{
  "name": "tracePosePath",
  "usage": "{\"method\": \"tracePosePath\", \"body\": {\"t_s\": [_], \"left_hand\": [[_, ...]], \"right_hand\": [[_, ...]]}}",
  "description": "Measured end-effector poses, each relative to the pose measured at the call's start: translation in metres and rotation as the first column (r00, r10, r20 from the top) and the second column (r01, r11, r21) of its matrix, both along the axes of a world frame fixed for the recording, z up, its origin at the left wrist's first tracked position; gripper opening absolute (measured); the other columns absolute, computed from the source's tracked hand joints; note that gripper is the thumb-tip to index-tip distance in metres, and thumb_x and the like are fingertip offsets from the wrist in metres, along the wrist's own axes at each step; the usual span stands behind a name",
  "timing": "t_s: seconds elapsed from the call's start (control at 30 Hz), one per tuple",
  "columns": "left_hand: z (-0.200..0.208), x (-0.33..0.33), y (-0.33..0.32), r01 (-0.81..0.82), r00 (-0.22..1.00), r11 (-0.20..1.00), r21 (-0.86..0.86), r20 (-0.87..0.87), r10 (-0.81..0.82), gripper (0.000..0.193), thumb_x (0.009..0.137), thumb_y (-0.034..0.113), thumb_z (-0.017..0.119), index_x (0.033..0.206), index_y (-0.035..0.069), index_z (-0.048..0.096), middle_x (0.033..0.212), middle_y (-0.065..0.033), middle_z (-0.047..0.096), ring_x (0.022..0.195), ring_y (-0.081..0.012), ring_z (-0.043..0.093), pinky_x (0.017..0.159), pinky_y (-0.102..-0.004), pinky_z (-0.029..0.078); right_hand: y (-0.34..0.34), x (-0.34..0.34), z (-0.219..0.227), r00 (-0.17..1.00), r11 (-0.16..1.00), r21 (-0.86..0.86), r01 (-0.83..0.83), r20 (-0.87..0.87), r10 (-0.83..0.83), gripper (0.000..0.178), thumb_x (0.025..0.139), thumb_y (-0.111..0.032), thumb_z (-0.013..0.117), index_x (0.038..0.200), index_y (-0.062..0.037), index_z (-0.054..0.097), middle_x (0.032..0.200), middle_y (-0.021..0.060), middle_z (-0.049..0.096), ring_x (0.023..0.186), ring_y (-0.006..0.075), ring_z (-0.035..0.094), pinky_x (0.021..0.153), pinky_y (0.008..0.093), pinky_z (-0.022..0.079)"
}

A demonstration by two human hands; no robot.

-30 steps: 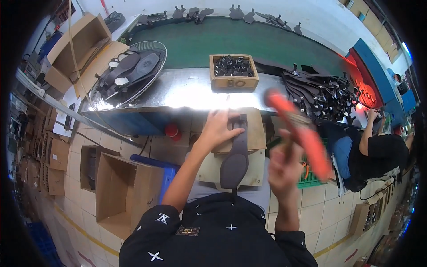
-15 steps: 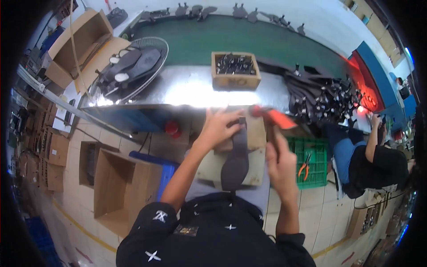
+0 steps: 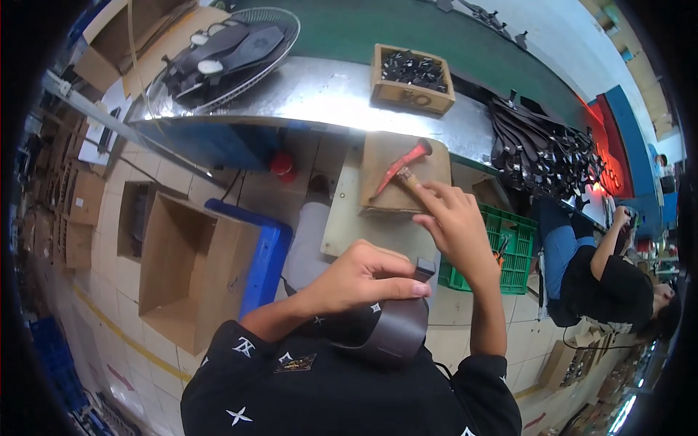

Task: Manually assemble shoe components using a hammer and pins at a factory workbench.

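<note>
My left hand (image 3: 360, 276) pinches the narrow end of a dark, flat strap (image 3: 398, 330) between thumb and fingers. A small dark clip (image 3: 425, 269) shows at that end, and the strap's wide part curves down against my shirt. My right hand (image 3: 459, 225) has its fingers around the wooden handle of a hammer (image 3: 404, 168). The hammer's red head rests on a tan block (image 3: 379, 154), which sits on a pale board (image 3: 340, 218) in front of me.
On the metal bench edge (image 3: 320, 91) stand a wooden box (image 3: 414, 100) of small dark clips and a wire basket (image 3: 291, 36) of dark pieces. Many dark straps (image 3: 538, 138) are piled right. A green crate (image 3: 518, 254), cardboard box (image 3: 171, 269) and seated person (image 3: 607, 272) flank me.
My left hand has drawn the strap off the block, toward my body, and tilted it. My right hand has lowered the hammer onto the block. The view has shifted.
</note>
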State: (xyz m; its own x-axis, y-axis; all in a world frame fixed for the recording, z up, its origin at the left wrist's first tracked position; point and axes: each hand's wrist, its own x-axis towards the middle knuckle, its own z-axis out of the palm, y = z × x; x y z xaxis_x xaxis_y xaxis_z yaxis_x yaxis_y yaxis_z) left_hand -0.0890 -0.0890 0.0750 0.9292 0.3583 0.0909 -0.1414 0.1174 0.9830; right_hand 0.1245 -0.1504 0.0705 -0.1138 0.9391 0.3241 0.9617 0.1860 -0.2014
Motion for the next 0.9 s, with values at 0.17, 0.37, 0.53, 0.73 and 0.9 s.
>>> {"method": "tracePosePath", "body": {"t_s": [0.17,0.37,0.53,0.73,0.9], "left_hand": [[0.007,-0.01,-0.005,0.123,0.992,0.975,-0.187,0.037,-0.118,0.024,0.091,0.021,0.071,0.087,-0.002,0.072,0.063,-0.0065,0.058,0.062,-0.0069,0.049,0.057,-0.0286,0.038],[0.008,-0.006,-0.011,0.329,0.939,0.922,-0.202,0.174,-0.297,0.024,0.09,0.023,0.072,0.09,-0.001,0.074,0.063,-0.0055,0.06,0.06,-0.0067,0.048,0.055,-0.0282,0.037],[0.002,-0.003,-0.007,0.401,0.896,0.905,-0.139,0.265,-0.356,0.026,0.09,0.026,0.072,0.088,0.0,0.073,0.06,-0.006,0.055,0.055,-0.0075,0.045,0.051,-0.0288,0.035],[0.009,-0.001,0.003,0.564,0.821,0.822,-0.083,0.166,-0.546,0.021,0.088,0.02,0.073,0.098,0.002,0.075,0.079,-0.0114,0.071,0.07,-0.0189,0.067,0.062,-0.0309,0.047],[0.004,-0.003,-0.006,0.435,0.893,0.9,-0.016,0.14,-0.429,0.019,0.087,0.018,0.074,0.094,0.001,0.075,0.076,-0.0112,0.07,0.066,-0.0183,0.066,0.058,-0.0307,0.046]], "right_hand": [[-0.033,-0.008,0.05,0.646,0.867,-0.012,-0.498,-0.672,0.362,0.046,0.083,-0.034,0.075,0.109,0.0029,0.065,0.108,0.0173,0.065,0.092,0.0329,0.065,0.075,0.0399,0.052],[-0.018,-0.008,0.065,0.453,0.626,-0.021,-0.779,-0.708,0.541,0.038,0.082,-0.023,0.078,0.101,0.0063,0.063,0.098,0.0172,0.063,0.078,0.0308,0.063,0.066,0.0359,0.051],[-0.008,-0.013,0.071,0.364,0.526,0.046,-0.849,-0.671,0.646,0.037,0.089,-0.027,0.071,0.089,0.0089,0.062,0.082,0.0177,0.061,0.061,0.0266,0.06,0.051,0.0327,0.049],[-0.019,-0.013,0.064,0.328,0.548,0.061,-0.834,-0.745,0.582,0.038,0.091,-0.027,0.069,0.086,0.009,0.061,0.069,0.0131,0.059,0.049,0.0234,0.055,0.04,0.0305,0.04],[-0.022,-0.004,0.055,0.359,0.534,0.006,-0.846,-0.733,0.578,0.029,0.081,-0.016,0.075,0.094,0.0071,0.063,0.08,0.0139,0.063,0.062,0.0269,0.064,0.05,0.0331,0.049]]}}
